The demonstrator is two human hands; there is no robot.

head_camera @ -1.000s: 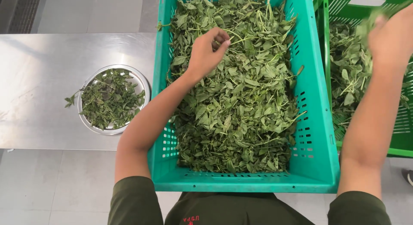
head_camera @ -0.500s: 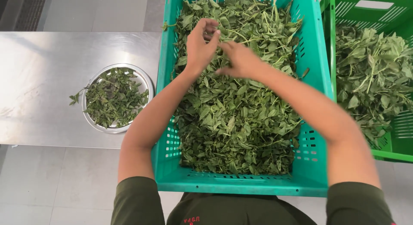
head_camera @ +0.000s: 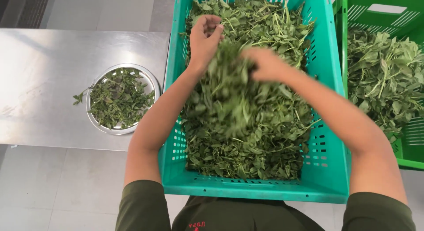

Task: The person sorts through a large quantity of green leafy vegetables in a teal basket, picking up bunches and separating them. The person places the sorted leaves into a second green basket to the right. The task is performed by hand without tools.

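A teal plastic crate (head_camera: 327, 169) in front of me is full of green leafy herbs (head_camera: 247, 138). Both my hands are over its far half. My left hand (head_camera: 204, 39) is closed around the top of a bunch of herb stems. My right hand (head_camera: 265, 63) grips the same bunch lower down, and the leaves (head_camera: 229, 94) hang from it, blurred by motion, above the pile.
A round metal bowl (head_camera: 151, 85) with picked herb leaves sits on the steel table (head_camera: 44, 81) to the left. A green crate (head_camera: 408, 156) with more leafy stems stands at the right. Grey floor tiles show below the table.
My right hand came over from the green crate to the teal one and joined the left hand. Together they have lifted a bunch of herbs off the pile.
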